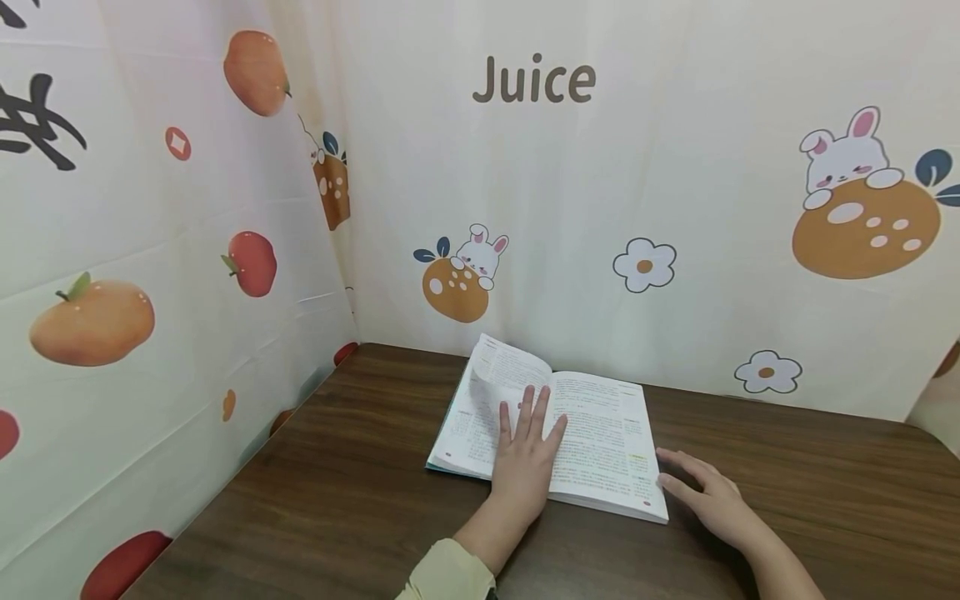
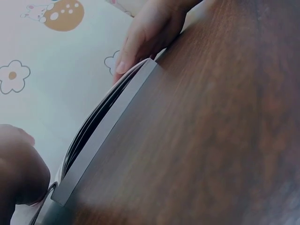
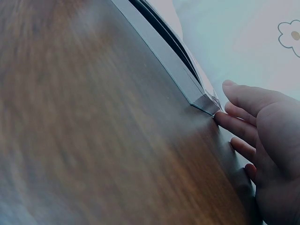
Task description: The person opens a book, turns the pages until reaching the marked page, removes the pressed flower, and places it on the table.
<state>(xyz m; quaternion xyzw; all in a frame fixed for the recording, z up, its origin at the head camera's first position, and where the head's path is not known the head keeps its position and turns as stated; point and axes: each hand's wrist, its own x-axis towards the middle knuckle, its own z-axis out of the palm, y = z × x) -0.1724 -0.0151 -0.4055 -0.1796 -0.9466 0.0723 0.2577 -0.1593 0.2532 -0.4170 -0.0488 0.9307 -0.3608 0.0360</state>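
An open book [image 1: 600, 433] with printed pages lies on the dark wooden table, and a teal cover edge shows at its left. Across the lower middle of the spread, near the spine, rests my left hand [image 1: 522, 471] with its fingers straight and spread. My right hand [image 1: 712, 500] is at the book's right edge, fingers extended and touching the side of the pages. In the right wrist view the fingertips of the right hand [image 3: 276, 136] meet the corner of the book [image 3: 168, 56]. Some pages bow up from the stack in the left wrist view [image 2: 101, 112].
The brown wooden table [image 1: 337, 500] reaches to a pale curtain [image 1: 570, 208] at the back, printed with rabbits, fruit and flowers. Another printed curtain [image 1: 180, 217] hangs along the left edge of the table.
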